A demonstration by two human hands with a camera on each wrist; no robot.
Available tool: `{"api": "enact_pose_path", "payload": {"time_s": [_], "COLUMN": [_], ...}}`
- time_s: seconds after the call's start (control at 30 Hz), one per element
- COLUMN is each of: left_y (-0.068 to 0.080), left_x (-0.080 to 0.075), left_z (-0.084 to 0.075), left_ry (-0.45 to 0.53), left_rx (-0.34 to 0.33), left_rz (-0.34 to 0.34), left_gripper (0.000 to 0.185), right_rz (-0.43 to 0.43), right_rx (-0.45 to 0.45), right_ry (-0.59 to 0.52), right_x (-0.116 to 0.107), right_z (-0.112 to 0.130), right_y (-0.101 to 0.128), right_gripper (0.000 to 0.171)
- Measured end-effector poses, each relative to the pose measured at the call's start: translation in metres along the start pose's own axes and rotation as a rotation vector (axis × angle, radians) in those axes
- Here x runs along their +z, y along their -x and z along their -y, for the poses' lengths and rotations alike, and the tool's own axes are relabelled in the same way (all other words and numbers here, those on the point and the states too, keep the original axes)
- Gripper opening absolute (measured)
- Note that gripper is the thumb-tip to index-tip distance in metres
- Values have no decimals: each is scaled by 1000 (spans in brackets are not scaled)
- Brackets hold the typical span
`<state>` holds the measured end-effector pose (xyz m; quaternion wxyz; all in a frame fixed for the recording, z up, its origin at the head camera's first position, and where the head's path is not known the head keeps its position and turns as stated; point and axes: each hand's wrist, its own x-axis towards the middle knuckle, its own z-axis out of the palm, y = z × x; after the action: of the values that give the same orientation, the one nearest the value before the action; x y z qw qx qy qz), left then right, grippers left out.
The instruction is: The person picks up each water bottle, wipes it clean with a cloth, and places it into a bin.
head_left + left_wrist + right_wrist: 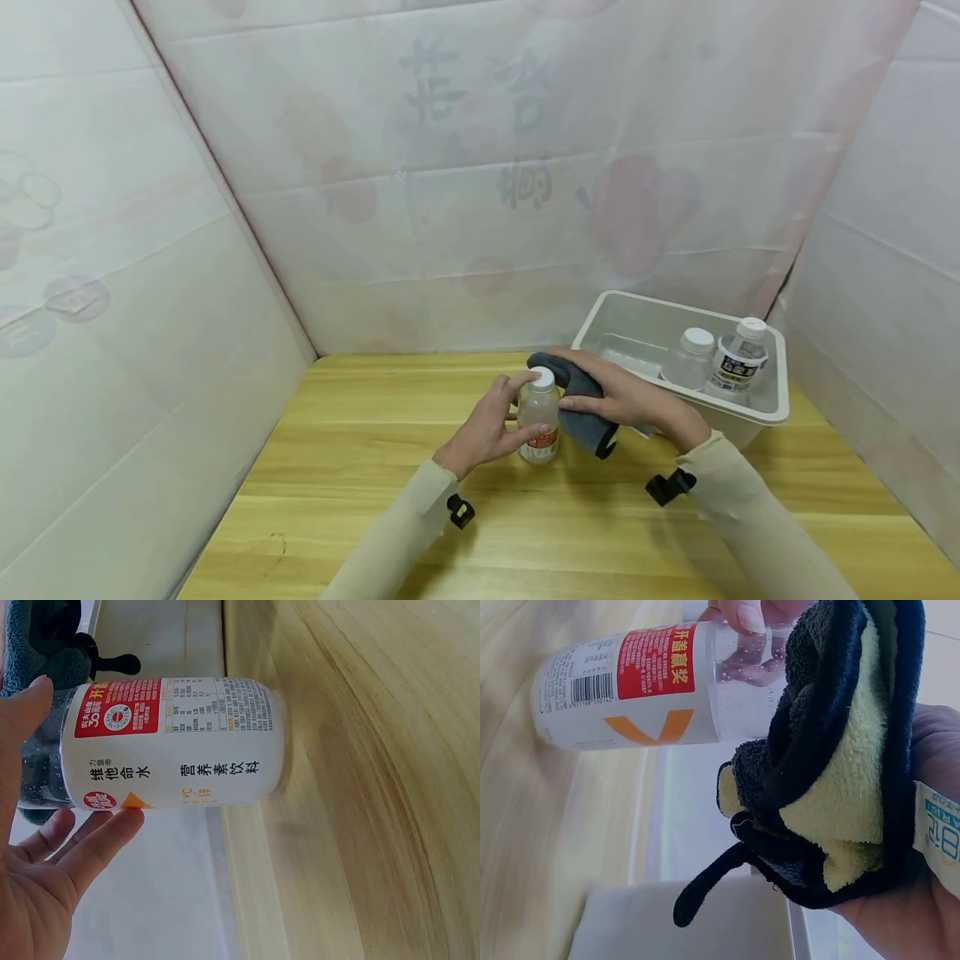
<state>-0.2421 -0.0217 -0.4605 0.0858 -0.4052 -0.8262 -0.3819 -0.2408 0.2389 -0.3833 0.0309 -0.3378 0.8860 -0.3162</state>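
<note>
A small plastic bottle (539, 416) stands upright on the wooden tabletop (360, 467), steadied by the left hand (483, 429), whose fingers curl round its side. Just right of the bottle, the right hand (626, 396) grips a soft, folded dark cloth (581, 404) against it. The bottle looks light, smooth and likely slippery; its labelled middle seems the surest hold. Wrist views reveal the label's print and the cloth's yellow inner face (840, 795). Behind the bottle, a white bin (776, 400) holds two more bottles (716, 358).
</note>
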Motion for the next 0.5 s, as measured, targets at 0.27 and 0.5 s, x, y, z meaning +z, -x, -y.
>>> {"api": "enact_pose_path", "payload": {"time_s": [0.27, 0.5], "left_y": [0, 0], "left_x": [-1, -2], "left_z": [4, 5], "left_ry": [-91, -67], "left_rx": [39, 34], "left_rz": [-3, 36], "left_gripper": [79, 80], "right_rz": [20, 33], "right_rx": [-24, -17], "right_ry": [-28, -39], "right_x": [3, 8], "right_z": [5, 5], "right_y": [-9, -13], "right_gripper": [70, 70]}}
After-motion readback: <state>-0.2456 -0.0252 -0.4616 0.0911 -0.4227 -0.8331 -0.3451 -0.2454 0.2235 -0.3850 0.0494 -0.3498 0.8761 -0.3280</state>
